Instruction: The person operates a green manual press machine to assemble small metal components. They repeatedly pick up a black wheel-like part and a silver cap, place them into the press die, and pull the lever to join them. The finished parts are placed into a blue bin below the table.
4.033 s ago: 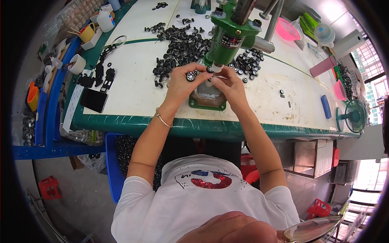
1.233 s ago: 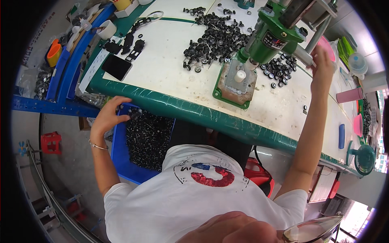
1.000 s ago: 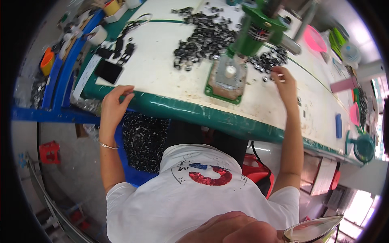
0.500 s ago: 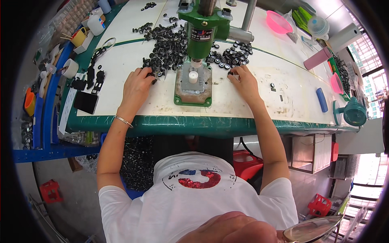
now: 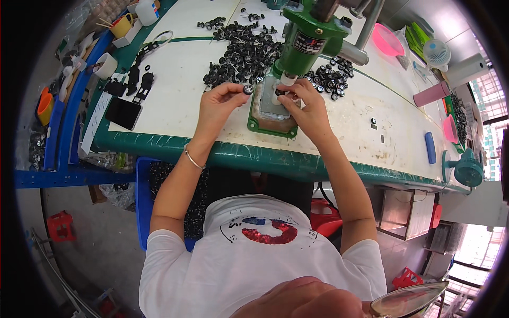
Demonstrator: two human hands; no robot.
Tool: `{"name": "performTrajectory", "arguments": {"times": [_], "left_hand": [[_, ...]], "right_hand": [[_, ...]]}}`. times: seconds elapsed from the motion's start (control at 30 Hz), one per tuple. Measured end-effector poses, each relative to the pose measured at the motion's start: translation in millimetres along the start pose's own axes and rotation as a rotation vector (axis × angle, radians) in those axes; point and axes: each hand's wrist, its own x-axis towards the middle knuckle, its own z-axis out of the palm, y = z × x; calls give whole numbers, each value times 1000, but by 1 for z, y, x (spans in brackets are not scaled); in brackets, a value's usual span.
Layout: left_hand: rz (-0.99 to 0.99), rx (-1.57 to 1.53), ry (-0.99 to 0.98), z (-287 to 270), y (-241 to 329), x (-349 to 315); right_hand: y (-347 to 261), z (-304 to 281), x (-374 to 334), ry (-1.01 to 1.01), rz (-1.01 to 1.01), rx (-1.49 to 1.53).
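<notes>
My left hand [image 5: 217, 108] pinches a small black toy wheel [image 5: 248, 89] with a silver hub, just left of the press fixture. My right hand [image 5: 312, 112] is closed over the metal plate, fingertips round another small black wheel [image 5: 280, 92] at the white post [image 5: 275, 99]. Its fingers partly hide that wheel, so whether it sits on the post I cannot tell. Directly above is the white tip [image 5: 288, 79] of the green hand press [image 5: 306, 43]. The press base [image 5: 265, 127] stands on the table between my hands.
Behind my left hand lies a heap of wheels with axles [image 5: 244, 53]; loose wheels [image 5: 333, 77] lie right of the press. A phone [image 5: 123, 114] and black plastic parts [image 5: 142, 87] are at left. At right are a blue roll-like object [image 5: 430, 147] and a green fan [image 5: 466, 168].
Both hands have come in from the wheel piles to the press. The left now holds a wheel up beside it; the right has brought a wheel to the post. The view has shifted.
</notes>
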Motion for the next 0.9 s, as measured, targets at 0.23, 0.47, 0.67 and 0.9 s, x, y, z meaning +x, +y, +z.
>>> {"name": "performTrajectory", "arguments": {"times": [0.23,0.47,0.67,0.9], "left_hand": [[5,-42,-75,20,4,8],[-26,-13,-151,41,7,22],[137,38,-196,50,3,28],[29,-90,-224,59,2,36]], "right_hand": [[13,-6,12,-185,460,361],[9,-10,7,-141,381,357],[4,-58,17,119,387,370],[-30,-130,92,305,134,651]]}}
